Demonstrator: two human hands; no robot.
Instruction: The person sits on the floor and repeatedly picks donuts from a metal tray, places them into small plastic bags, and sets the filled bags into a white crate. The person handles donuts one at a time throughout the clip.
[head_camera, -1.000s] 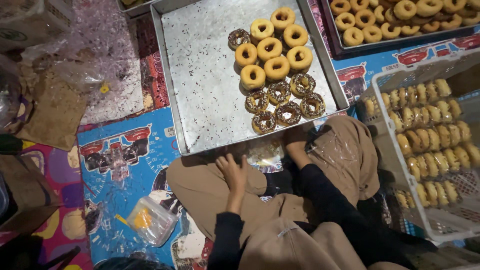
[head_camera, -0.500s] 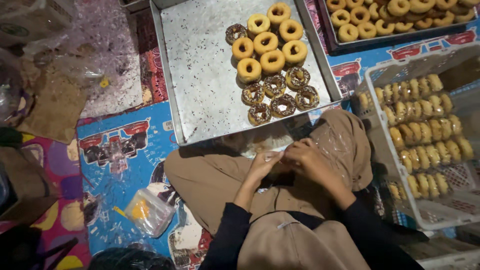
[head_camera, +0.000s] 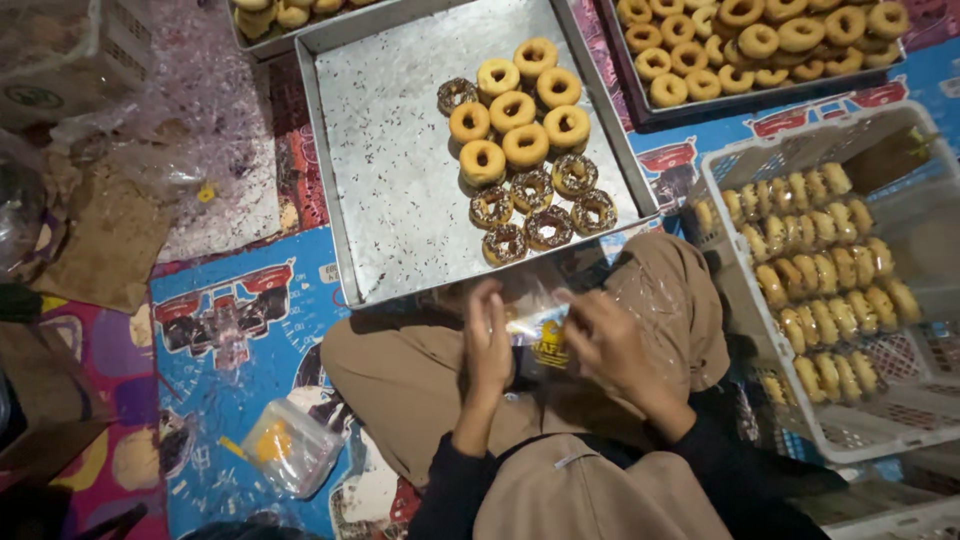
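My left hand (head_camera: 488, 343) and my right hand (head_camera: 607, 342) are together over my lap, both gripping a clear plastic bag (head_camera: 535, 318) with a yellow print, held between them. Just beyond them lies a large metal tray (head_camera: 385, 190) holding several plain glazed doughnuts (head_camera: 520, 110) and several chocolate-sprinkled doughnuts (head_camera: 535, 210) along its right side. My legs in tan trousers (head_camera: 400, 380) are folded under the tray's near edge.
A white plastic crate (head_camera: 760, 330) at right holds rows of bagged doughnuts (head_camera: 820, 270). A dark tray of doughnuts (head_camera: 760, 40) sits at the back right. A small clear bag (head_camera: 290, 445) lies on the patterned mat (head_camera: 230, 330) at left, with crumpled plastic (head_camera: 190, 150) and brown paper (head_camera: 100, 240) beyond.
My hands have come together from apart on my lap and now hold up a clear bag between them. The view has shifted slightly.
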